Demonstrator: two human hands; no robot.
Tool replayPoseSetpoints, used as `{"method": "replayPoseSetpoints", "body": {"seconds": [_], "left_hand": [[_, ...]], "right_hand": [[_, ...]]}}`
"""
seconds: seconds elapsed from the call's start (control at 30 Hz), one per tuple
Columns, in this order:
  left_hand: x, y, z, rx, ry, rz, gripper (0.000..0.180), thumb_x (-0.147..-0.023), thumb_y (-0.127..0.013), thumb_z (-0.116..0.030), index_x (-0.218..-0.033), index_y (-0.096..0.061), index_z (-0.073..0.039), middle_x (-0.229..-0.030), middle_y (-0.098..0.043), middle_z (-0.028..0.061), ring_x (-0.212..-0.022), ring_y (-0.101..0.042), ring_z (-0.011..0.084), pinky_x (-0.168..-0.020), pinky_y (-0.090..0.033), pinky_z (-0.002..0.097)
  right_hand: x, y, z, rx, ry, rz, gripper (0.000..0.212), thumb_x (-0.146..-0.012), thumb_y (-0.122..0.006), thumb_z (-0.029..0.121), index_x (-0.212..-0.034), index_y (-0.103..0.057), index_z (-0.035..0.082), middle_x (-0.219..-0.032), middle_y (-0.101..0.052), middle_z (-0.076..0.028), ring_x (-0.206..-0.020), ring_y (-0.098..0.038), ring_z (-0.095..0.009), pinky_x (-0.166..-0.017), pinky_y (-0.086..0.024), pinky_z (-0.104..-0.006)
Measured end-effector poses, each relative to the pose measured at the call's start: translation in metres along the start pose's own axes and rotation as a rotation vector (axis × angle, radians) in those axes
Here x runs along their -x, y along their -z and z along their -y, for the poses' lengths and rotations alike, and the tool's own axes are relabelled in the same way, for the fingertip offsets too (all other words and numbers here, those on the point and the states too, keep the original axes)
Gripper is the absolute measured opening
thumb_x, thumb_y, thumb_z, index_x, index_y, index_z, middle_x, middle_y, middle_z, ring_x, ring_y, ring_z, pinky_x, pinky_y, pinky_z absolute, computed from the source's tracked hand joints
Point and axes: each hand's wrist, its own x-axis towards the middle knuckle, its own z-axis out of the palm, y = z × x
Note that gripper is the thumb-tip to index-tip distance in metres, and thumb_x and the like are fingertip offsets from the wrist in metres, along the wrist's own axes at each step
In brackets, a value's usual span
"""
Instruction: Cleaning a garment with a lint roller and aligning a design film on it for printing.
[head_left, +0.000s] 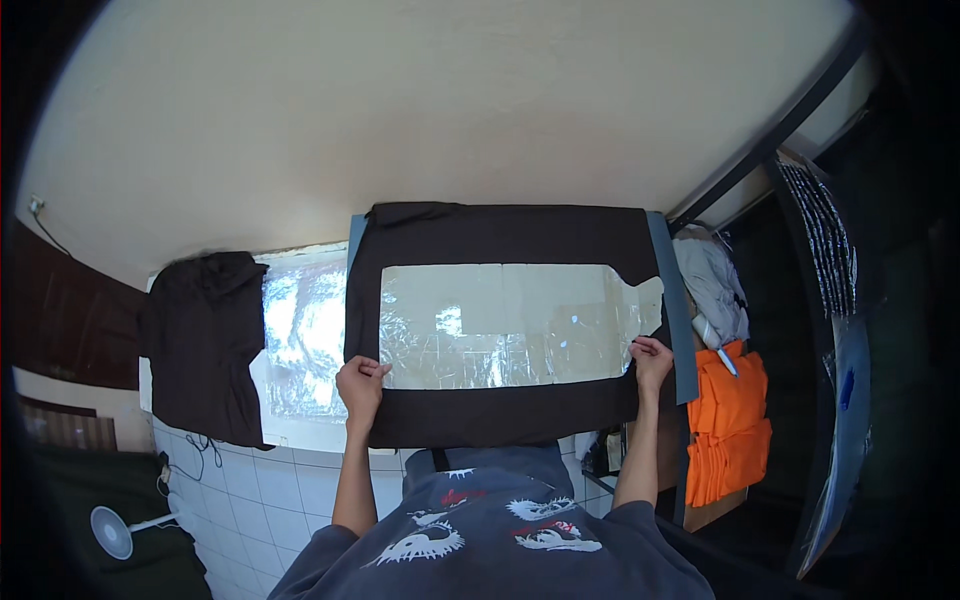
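Observation:
A pale board [500,320] wrapped in shiny clear tape lies on dark brown fabric [510,418]. Its outline is mostly rectangular, with a curved cut at the upper right corner. The fabric spreads past it on every side, over a blue-grey tabletop [684,340]. At the board's lower left corner, my left hand [360,388] has its thumb and fingers closed on the edge. My right hand [652,362] pinches the board's right edge, low down. The undersides of the fingertips are hidden in both hands.
On the left, a folded dark garment [205,350] rests on a foil-like shiny sheet [305,340]. Orange folded cloth [728,430], a grey cloth [712,280] and a white bottle [712,338] sit at the right. A wall [480,120] rises behind; a white fan or lamp [112,532] stands lower left.

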Motion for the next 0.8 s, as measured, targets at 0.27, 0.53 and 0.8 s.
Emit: {"method": "replayPoseSetpoints", "body": {"seconds": [0.27, 0.53, 0.8], "left_hand": [[-0.003, 0.000, 0.009, 0.077, 0.042, 0.023, 0.021, -0.076, -0.088, -0.008, -0.076, -0.070, 0.001, -0.064, -0.068, 0.0070, -0.058, -0.063, 0.0122, -0.057, -0.050, 0.0278], [-0.012, -0.003, 0.022, 0.102, 0.074, 0.070, 0.023, -0.078, -0.089, -0.008, -0.077, -0.068, 0.000, -0.064, -0.065, 0.0021, -0.055, -0.057, 0.0075, -0.052, -0.047, 0.0244], [-0.013, -0.002, 0.021, 0.157, 0.096, 0.097, 0.022, -0.079, -0.088, -0.006, -0.077, -0.067, 0.000, -0.064, -0.065, 0.0027, -0.052, -0.057, 0.0075, -0.048, -0.046, 0.0229]], "right_hand": [[0.003, -0.002, 0.007, -0.039, 0.043, -0.001, 0.018, -0.076, -0.077, -0.011, -0.093, -0.075, -0.005, -0.079, -0.075, -0.008, -0.071, -0.070, -0.010, -0.068, -0.056, -0.0228], [0.006, -0.001, 0.012, -0.065, 0.038, -0.020, 0.020, -0.076, -0.079, -0.010, -0.094, -0.075, -0.005, -0.079, -0.074, -0.007, -0.071, -0.069, -0.010, -0.068, -0.056, -0.0228], [0.004, 0.001, 0.001, -0.028, 0.058, 0.010, 0.019, -0.076, -0.079, -0.009, -0.094, -0.075, -0.005, -0.080, -0.075, -0.008, -0.071, -0.069, -0.011, -0.067, -0.056, -0.0232]]}}
